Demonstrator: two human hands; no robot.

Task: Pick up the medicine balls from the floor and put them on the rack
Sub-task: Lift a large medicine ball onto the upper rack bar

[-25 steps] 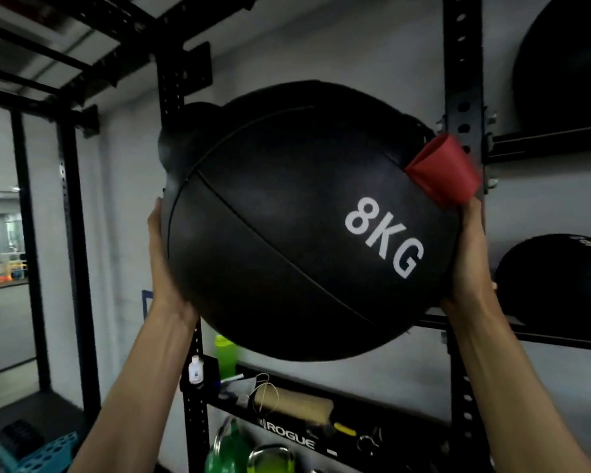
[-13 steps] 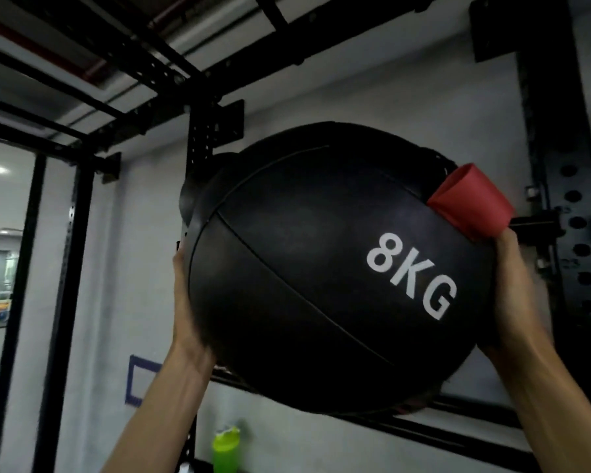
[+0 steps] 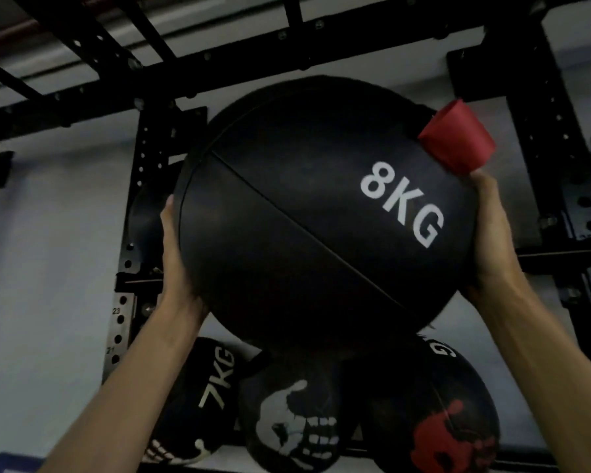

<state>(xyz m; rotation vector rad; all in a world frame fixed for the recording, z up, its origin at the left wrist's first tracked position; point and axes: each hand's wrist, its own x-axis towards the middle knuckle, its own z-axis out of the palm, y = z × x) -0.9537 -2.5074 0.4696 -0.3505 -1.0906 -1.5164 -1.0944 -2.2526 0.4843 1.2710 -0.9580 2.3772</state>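
Hands press on the two sides of the medicine ball (image 3: 321, 216) and carry it between them. The left hand (image 3: 176, 254) lies flat on its left side with fingers stretched upward, and the right hand (image 3: 492, 233) lies the same way on its right side, just under a red loop (image 3: 458, 141). The ball is high up in front of the rack (image 3: 556, 131), between its uprights. It is black, with a seam across it and "8KG" in white. Most fingers of both hands are hidden behind the ball. Below it sit a 7KG ball (image 3: 198, 397), a ball with a white skull print (image 3: 294, 421) and a ball with a red print (image 3: 451, 428), all partly covered. The picture is dark.
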